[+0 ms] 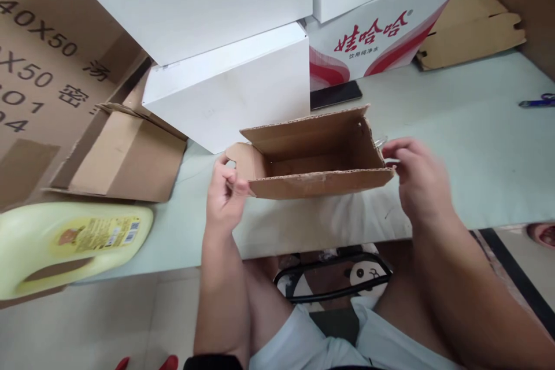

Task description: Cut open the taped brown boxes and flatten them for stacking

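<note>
Head view looks straight down at a small brown cardboard box (316, 156), open at the top, sitting on the pale green bench (477, 156) right at the near edge. The left hand (225, 188) is pinched shut on the box's left end flap, thumb and fingers closed on the cardboard. The right hand (418, 176) grips the right end, fingers curled around that corner, a bit blurry so can't make out much more than that. The box looks empty inside from here.

Just behind it there's a white carton (229, 87), with more white cartons stacked above. To the right of that is a red-and-white printed carton (381, 34), and a dark phone (336, 94) lies flat in front of it. Off to the left, a flattened brown carton (125, 156) and a pale yellow jug (65, 243) lying on its side. A blue pen (537, 102) is way over at the right edge.
</note>
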`<action>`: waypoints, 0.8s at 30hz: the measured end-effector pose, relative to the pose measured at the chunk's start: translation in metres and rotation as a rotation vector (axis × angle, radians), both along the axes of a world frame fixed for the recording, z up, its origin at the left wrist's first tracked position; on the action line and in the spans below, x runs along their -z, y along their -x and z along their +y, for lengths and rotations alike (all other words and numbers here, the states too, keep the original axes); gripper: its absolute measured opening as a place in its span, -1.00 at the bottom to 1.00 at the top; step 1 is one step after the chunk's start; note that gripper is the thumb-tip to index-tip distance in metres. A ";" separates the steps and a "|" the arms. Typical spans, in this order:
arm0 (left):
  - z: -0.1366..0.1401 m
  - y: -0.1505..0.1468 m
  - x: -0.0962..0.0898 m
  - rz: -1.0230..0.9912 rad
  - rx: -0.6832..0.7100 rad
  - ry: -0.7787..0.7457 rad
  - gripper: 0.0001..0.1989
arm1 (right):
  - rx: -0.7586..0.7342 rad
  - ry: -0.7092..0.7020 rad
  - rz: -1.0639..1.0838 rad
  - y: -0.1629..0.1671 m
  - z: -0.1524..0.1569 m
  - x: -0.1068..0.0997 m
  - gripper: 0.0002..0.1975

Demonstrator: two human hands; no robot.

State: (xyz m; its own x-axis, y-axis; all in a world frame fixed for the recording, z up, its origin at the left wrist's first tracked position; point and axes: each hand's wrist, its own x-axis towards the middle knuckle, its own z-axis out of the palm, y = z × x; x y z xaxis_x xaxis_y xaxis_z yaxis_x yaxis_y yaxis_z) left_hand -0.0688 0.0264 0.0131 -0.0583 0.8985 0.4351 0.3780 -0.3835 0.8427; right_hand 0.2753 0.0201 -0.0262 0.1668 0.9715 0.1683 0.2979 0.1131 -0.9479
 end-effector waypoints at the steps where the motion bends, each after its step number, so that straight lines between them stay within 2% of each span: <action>1: 0.005 0.000 0.004 -0.106 -0.049 -0.006 -0.45 | 0.003 0.097 0.053 0.003 0.005 -0.002 -0.74; 3: 0.010 -0.001 0.009 -0.262 -0.114 0.027 -0.40 | -0.100 0.229 0.084 0.013 0.011 -0.008 -0.78; 6: 0.012 -0.002 0.010 -0.403 -0.124 0.117 -0.29 | -0.223 0.313 0.136 0.024 0.012 -0.013 -0.76; 10: 0.012 0.008 0.009 -0.507 -0.159 0.064 -0.30 | -0.123 0.376 0.237 0.024 0.012 -0.006 -0.72; 12: 0.014 0.014 0.013 -0.573 -0.173 0.037 -0.30 | -0.107 0.389 0.354 0.025 0.014 0.002 -0.58; 14: 0.015 0.019 0.017 -0.666 -0.177 0.057 -0.35 | -0.140 0.407 0.449 0.028 0.016 0.009 -0.46; 19: 0.016 0.018 0.022 -0.912 -0.171 0.205 -0.58 | -0.298 0.498 0.550 0.043 0.015 0.014 -0.48; 22: 0.014 0.015 0.018 -1.056 -0.171 0.261 -0.63 | -0.342 0.494 0.698 0.044 0.011 0.008 -0.29; 24: 0.011 0.014 0.014 -1.060 -0.175 0.262 -0.64 | -0.383 0.518 0.754 0.042 0.009 0.003 -0.16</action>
State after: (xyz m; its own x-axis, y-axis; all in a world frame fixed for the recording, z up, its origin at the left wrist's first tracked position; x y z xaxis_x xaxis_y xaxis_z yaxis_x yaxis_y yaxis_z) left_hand -0.0824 0.0376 -0.0013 -0.4244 0.8984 -0.1127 -0.5518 -0.1579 0.8189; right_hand 0.2331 0.0288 -0.0292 -0.2847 0.9060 -0.3133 -0.3734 -0.4058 -0.8342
